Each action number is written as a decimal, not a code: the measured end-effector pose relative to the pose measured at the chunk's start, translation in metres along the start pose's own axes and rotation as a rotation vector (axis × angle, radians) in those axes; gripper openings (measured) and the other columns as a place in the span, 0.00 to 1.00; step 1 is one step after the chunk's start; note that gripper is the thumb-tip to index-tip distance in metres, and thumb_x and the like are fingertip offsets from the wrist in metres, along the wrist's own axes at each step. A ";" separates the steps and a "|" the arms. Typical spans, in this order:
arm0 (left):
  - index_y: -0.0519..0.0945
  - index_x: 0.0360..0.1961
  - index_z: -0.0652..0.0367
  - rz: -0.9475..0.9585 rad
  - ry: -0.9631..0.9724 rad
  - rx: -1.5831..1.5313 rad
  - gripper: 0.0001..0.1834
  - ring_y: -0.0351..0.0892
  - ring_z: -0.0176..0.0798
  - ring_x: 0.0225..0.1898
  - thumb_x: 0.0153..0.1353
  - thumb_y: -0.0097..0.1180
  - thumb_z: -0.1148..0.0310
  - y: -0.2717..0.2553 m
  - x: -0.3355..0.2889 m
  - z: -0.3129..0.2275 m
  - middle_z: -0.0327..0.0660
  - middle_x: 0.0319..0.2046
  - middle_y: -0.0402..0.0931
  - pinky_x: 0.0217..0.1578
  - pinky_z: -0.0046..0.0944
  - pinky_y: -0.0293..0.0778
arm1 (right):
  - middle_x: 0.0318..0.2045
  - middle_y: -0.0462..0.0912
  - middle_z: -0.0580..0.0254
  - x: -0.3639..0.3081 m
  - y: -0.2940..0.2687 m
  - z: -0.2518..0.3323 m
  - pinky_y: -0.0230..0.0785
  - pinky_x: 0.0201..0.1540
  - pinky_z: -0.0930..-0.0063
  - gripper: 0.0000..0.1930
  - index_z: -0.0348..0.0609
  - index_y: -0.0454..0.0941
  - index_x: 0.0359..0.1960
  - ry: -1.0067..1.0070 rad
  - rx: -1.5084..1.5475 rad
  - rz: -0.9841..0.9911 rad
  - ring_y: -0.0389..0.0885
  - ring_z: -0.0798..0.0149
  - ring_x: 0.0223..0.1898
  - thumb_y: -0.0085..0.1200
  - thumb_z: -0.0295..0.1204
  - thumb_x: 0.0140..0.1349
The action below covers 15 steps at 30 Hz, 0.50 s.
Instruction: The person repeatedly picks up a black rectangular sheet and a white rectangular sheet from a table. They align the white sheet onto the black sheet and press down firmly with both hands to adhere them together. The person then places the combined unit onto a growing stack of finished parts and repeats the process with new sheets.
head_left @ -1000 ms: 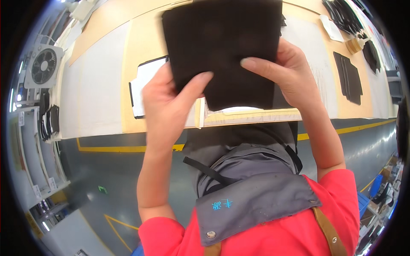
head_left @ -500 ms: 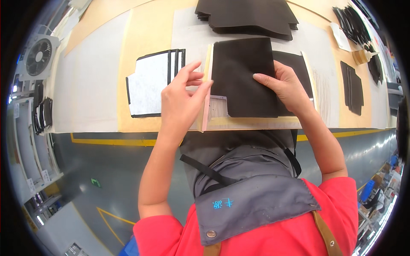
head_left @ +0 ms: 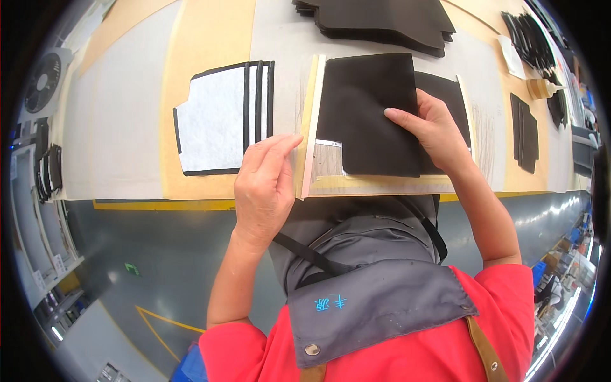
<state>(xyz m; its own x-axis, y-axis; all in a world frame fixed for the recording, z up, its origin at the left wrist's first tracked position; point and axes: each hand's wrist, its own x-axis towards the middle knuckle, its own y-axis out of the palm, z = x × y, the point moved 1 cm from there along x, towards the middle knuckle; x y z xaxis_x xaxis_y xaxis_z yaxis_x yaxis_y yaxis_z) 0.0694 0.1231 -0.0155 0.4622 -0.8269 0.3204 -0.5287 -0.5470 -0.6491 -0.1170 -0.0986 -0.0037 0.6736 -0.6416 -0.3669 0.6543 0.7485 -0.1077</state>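
Note:
A dark brown-black flat panel (head_left: pixel 366 108), looking like leather or similar sheet, lies between two raised pale strips. My right hand (head_left: pixel 436 130) grips its right edge, thumb on top and fingers beneath. Under it shows a second dark panel (head_left: pixel 440 95). My left hand (head_left: pixel 264 181) hovers left of the pale guide strip (head_left: pixel 310 140), fingers loosely bent, fingertips close to the strip; it holds nothing I can see. White-faced panels with black edges (head_left: pixel 213 124) lie overlapped to the left, partly behind my left hand.
A stack of dark panels (head_left: pixel 382 25) sits at the far side of the table. To the right are narrow dark pieces (head_left: pixel 524 134), a glue-like bottle (head_left: pixel 541 88) and a pile of black strips (head_left: pixel 528 41). A fan (head_left: pixel 44 83) stands at the left.
My left hand has drawn back from the panel's left edge, moving down and left past the strip, its fingers closer together. My right hand keeps its hold on the panel.

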 end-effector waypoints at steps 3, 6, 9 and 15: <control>0.86 0.51 0.61 -0.006 0.077 0.028 0.20 0.82 0.50 0.47 0.59 0.58 0.88 0.001 0.004 0.000 0.44 0.47 0.85 0.49 0.45 0.79 | 0.43 0.89 0.62 -0.001 0.001 0.001 0.80 0.48 0.77 0.15 0.31 0.81 0.55 -0.004 0.001 0.001 0.85 0.75 0.42 0.62 0.30 0.72; 0.86 0.54 0.60 0.048 0.091 0.050 0.22 0.81 0.50 0.50 0.61 0.55 0.89 0.002 0.007 0.002 0.45 0.49 0.85 0.52 0.44 0.78 | 0.43 0.89 0.62 -0.001 0.002 0.002 0.80 0.48 0.77 0.15 0.31 0.81 0.55 -0.014 -0.003 0.005 0.85 0.76 0.42 0.62 0.30 0.72; 0.86 0.54 0.59 0.065 0.138 0.056 0.24 0.81 0.50 0.50 0.60 0.54 0.90 0.005 0.011 0.004 0.44 0.49 0.85 0.52 0.44 0.77 | 0.43 0.89 0.62 0.000 0.002 0.002 0.80 0.48 0.77 0.16 0.31 0.81 0.55 -0.019 -0.012 0.003 0.85 0.76 0.42 0.62 0.30 0.72; 0.86 0.55 0.59 0.127 0.199 -0.006 0.24 0.80 0.49 0.49 0.60 0.55 0.88 0.013 0.019 0.001 0.42 0.50 0.86 0.52 0.44 0.77 | 0.44 0.89 0.63 -0.001 0.001 0.001 0.80 0.47 0.77 0.16 0.32 0.82 0.55 -0.028 -0.020 0.002 0.85 0.76 0.42 0.63 0.30 0.72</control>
<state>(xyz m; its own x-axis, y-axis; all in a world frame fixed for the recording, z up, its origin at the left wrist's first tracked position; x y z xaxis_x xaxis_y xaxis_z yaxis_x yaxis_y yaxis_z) 0.0725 0.1005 -0.0183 0.2424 -0.8982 0.3668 -0.5778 -0.4374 -0.6891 -0.1162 -0.0974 -0.0027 0.6845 -0.6444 -0.3409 0.6462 0.7528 -0.1255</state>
